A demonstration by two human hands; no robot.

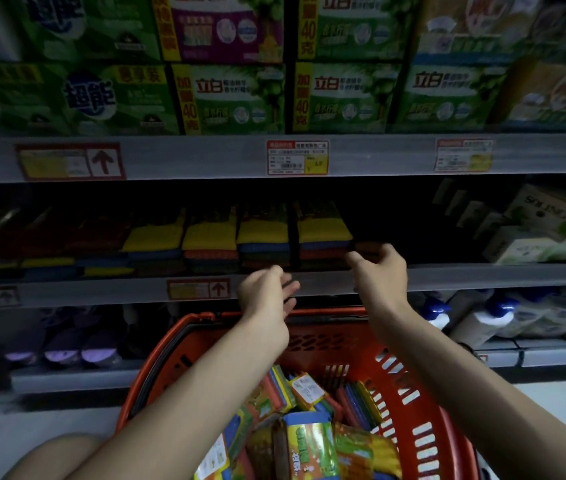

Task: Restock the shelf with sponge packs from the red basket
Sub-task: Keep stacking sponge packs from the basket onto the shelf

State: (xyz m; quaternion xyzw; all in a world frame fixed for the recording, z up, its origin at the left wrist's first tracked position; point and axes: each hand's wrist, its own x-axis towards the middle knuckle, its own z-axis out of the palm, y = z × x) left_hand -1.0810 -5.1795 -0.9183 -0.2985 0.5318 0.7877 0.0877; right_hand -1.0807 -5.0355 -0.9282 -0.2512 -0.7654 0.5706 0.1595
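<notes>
A red basket (pixel 409 386) stands below me with several sponge packs (pixel 309 441) heaped inside. On the dim middle shelf (pixel 482 277), stacked sponge packs (pixel 323 233) with yellow tops line up in a row. My right hand (pixel 380 271) reaches to the shelf edge beside the rightmost stack, its fingertips at a dark orange pack (pixel 368 249) lying there; the grip itself is unclear. My left hand (pixel 267 294) hovers in front of the shelf lip, fingers loosely curled, holding nothing.
Green detergent boxes (pixel 233 98) fill the upper shelf above price tags (pixel 297 157). Pale cartons (pixel 544 230) sit at the right of the middle shelf. White bottles (pixel 475 320) and purple items (pixel 63 348) occupy the lower shelf. Dark shelf space lies right of the sponge stacks.
</notes>
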